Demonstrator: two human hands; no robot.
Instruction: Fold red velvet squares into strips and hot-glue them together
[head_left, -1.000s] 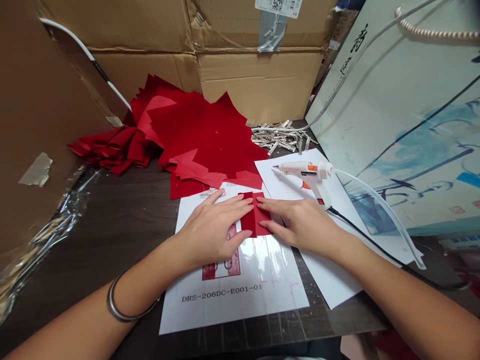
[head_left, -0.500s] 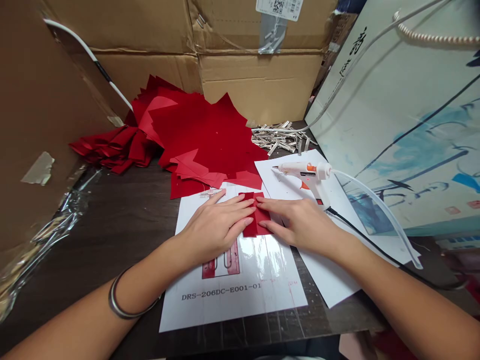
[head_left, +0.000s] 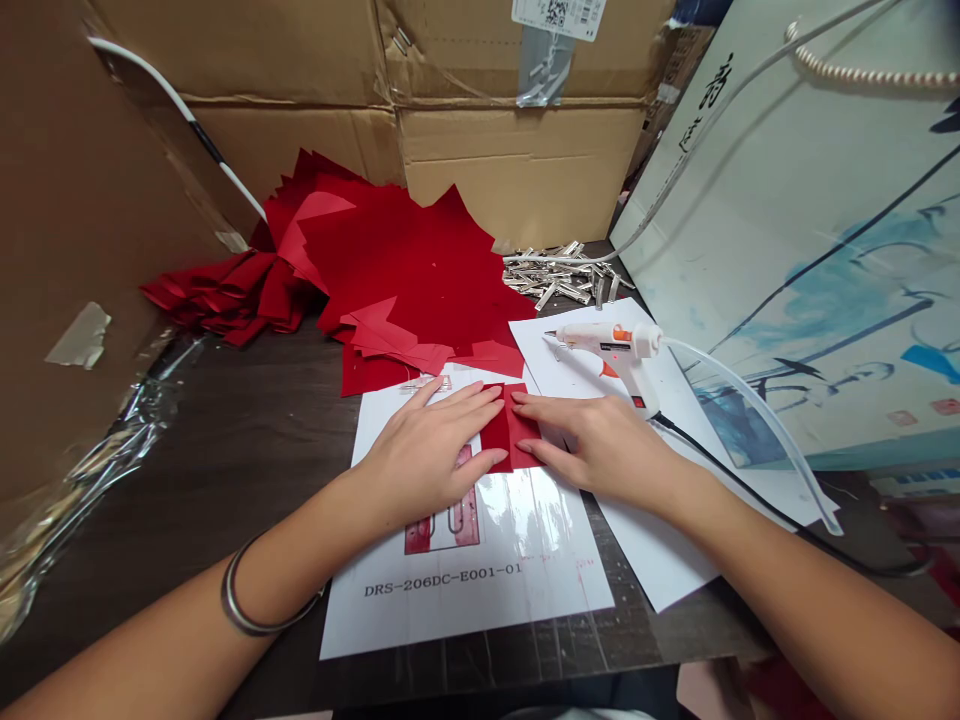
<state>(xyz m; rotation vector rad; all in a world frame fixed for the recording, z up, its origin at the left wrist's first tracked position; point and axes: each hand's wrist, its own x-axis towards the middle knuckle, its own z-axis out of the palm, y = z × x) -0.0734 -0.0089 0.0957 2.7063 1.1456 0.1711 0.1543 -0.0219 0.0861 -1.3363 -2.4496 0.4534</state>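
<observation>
A small red fabric piece lies on the printed sheet in front of me. Its left part looks dark and velvety, its right part lighter, with a line between them that looks like a folded edge. My left hand rests over the sheet, fingers stretched out, its fingertips and thumb on the piece's left part. From the other side, my right hand touches the lighter right part with fingertips and thumb. The fingers of both hands are extended and apart. Part of the printed picture is hidden under my left hand.
A white glue gun stands on a white paper at the right, its black cord trailing rightward. Behind are stacked red fabric sheets, folded red pieces and metal clips. Cardboard and a painted panel enclose the table.
My left hand has shifted slightly left, its fingers drawing back and uncovering more of the red fabric piece's left part. My right hand stays almost still.
</observation>
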